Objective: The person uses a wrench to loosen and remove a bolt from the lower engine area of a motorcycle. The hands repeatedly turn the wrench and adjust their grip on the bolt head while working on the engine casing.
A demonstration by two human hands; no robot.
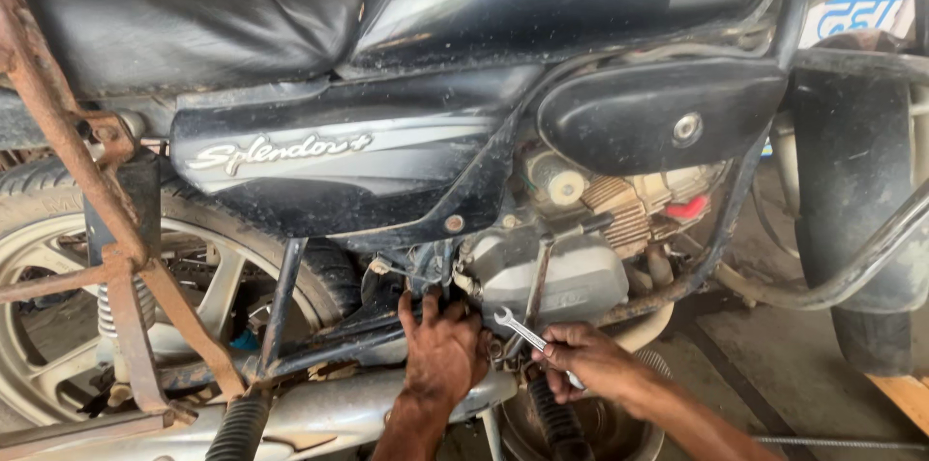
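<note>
Spanner (pixel 523 330), small open-end type, held by right hand (pixel 581 361) just below engine crankcase (pixel 561 277), open jaw end pointing up-left toward a fastener at crankcase's lower left corner. Right hand closed around spanner shank near its far end. Left hand (pixel 440 350) just left of spanner head, fingers curled and pressed into the dark gap under crankcase; cannot tell whether gripping a part or only bracing, fingertips hidden.

Step in hand, by the look: seating spanner on a nut or bolt low on the motorcycle, left hand steadying from behind. Jaw appears near the fastener, not clearly on it; too small to confirm. Next move prob. needs jaw slid square onto the flats, then a short swing, w/ left hand holding counter-side.

Room & edges: tight. Kick-starter lever (pixel 537 282) runs down right over crankcase, close above spanner head. Frame tube (pixel 677 282) passes right of crankcase, limits swing that way. Exhaust pipe (pixel 339 408) lies below-left of crankcase, under left wrist. Black footrest rubber (pixel 556 427) stands below crankcase betw. both forearms. Rusty carrier frame (pixel 116 248) and rear wheel (pixel 58 316) well left of crankcase, out of the way. Most open room: below-right of crankcase, toward concrete floor (pixel 774 364).
</note>
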